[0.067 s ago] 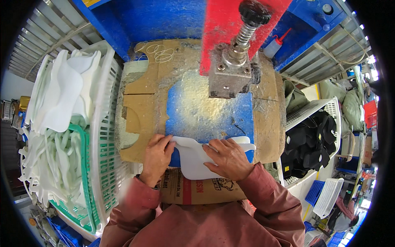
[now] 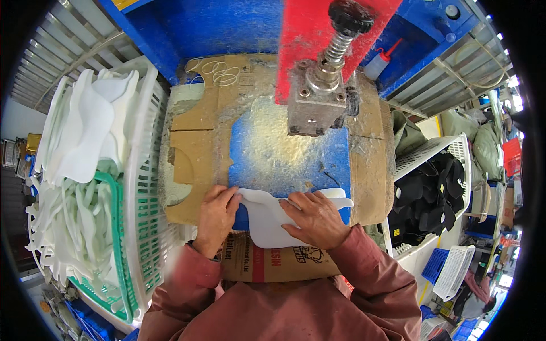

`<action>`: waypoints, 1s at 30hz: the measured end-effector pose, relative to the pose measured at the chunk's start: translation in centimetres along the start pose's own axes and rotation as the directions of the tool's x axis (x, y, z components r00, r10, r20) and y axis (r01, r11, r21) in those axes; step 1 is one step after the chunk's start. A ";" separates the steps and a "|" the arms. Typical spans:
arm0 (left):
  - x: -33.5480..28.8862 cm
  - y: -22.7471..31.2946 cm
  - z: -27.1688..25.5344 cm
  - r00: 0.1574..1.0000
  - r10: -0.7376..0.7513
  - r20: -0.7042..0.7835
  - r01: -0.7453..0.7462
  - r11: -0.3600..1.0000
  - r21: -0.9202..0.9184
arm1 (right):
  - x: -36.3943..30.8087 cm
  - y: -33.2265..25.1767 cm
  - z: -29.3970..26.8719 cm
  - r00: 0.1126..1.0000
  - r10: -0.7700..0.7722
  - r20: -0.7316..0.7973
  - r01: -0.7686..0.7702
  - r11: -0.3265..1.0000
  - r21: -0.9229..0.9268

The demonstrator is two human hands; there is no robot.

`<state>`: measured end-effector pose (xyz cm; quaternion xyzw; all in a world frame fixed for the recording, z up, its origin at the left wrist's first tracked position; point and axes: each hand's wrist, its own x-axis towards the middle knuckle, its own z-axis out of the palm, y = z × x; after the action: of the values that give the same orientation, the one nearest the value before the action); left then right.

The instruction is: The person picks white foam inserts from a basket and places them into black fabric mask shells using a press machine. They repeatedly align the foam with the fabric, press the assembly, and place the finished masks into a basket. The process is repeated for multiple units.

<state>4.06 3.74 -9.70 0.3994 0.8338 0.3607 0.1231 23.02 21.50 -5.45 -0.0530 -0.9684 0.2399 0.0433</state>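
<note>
A white, curved, flexible foam piece point(image 2: 267, 224) lies across the front edge of a dusty blue work surface point(image 2: 239, 153), its lower part hanging over the edge. My left hand point(image 2: 216, 213) pinches the narrow left end between thumb and fingers. My right hand point(image 2: 313, 219) grips the piece right of its middle, fingers on top, covering part of it. A narrow end sticks out past that hand on the right. Beyond both hands stands a grey metal machine head point(image 2: 317, 111) with a spring and black knob, mounted on a red arm point(image 2: 301, 34). Pale powder point(image 2: 284, 139) covers the surface under it.
At left, a white crate point(image 2: 149, 113) holds similar white pieces, with a green basket point(image 2: 120, 227) of white strips in front. Black parts point(image 2: 432, 199) fill a white basket at right. Worn cardboard point(image 2: 196, 142) surrounds the blue surface. A red-tipped bottle point(image 2: 376, 67) stands at the back.
</note>
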 end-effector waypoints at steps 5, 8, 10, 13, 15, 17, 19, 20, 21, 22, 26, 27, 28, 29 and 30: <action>0.6 -0.2 0.3 1.000 0.023 -0.020 -0.023 1.000 -0.005 | 0.2 0.2 0.1 1.000 -0.002 0.005 0.002 1.000 -0.019; 0.8 -0.5 0.5 0.999 0.029 -0.021 -0.029 0.999 0.014 | 0.3 0.5 0.2 1.000 -0.006 0.029 0.006 1.000 -0.023; 0.9 -0.8 0.7 1.000 0.004 -0.013 -0.004 1.000 0.011 | 0.4 0.6 0.3 0.998 0.000 0.056 0.002 1.000 -0.028; 0.9 -1.0 0.9 1.000 -0.013 -0.016 0.013 1.000 -0.009 | 0.6 0.7 0.6 0.999 -0.007 0.050 0.009 0.999 -0.052; 1.1 -1.0 0.8 0.999 -0.032 -0.010 0.032 0.999 -0.015 | 0.6 0.8 0.8 0.999 -0.048 -0.025 0.045 0.995 -0.088; 1.2 -0.8 0.6 0.998 -0.062 -0.010 0.062 0.998 -0.016 | 0.7 0.9 1.1 0.997 -0.059 -0.056 0.053 0.993 -0.101; 1.5 -0.1 0.1 0.992 -0.128 0.019 0.128 0.992 -0.013 | 0.7 1.0 1.4 0.995 -0.069 -0.067 0.061 0.990 -0.126; 1.5 0.4 -0.1 0.998 -0.069 -0.009 0.070 0.997 0.029 | 0.8 1.1 1.6 0.995 -0.072 -0.062 0.062 0.988 -0.140; 1.4 1.0 -0.6 0.999 -0.041 -0.012 0.041 0.997 0.070 | 0.9 1.1 1.7 0.997 -0.069 -0.045 0.061 0.985 -0.160; 1.4 1.7 -0.8 1.000 -0.012 -0.013 0.014 0.994 0.110 | 0.9 1.2 1.8 0.995 -0.078 -0.065 0.066 0.983 -0.169; 1.4 4.5 0.7 0.962 0.251 0.108 -0.261 0.961 0.088 | 1.3 1.1 1.9 0.995 -0.088 -0.049 0.077 0.977 -0.197; 1.6 5.0 1.4 0.950 0.269 0.157 -0.284 0.955 0.085 | 1.4 1.1 1.6 0.996 -0.084 -0.039 0.074 0.977 -0.201; 1.8 5.2 2.0 0.934 0.296 0.203 -0.316 0.946 0.074 | 1.2 1.1 1.3 0.998 -0.070 -0.006 0.068 0.979 -0.194; 2.0 5.2 2.4 0.934 0.263 0.242 -0.292 0.952 0.095 | 0.9 1.1 0.8 0.998 -0.054 0.026 0.058 0.981 -0.188; 2.0 5.1 2.6 0.942 0.235 0.240 -0.260 0.962 0.078 | 0.5 1.0 0.3 0.998 -0.048 0.037 0.053 0.983 -0.173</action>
<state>7.00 8.66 -7.81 0.5461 0.7755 0.2792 0.1500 22.56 22.34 -6.19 -0.0280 -0.9873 0.1540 0.0286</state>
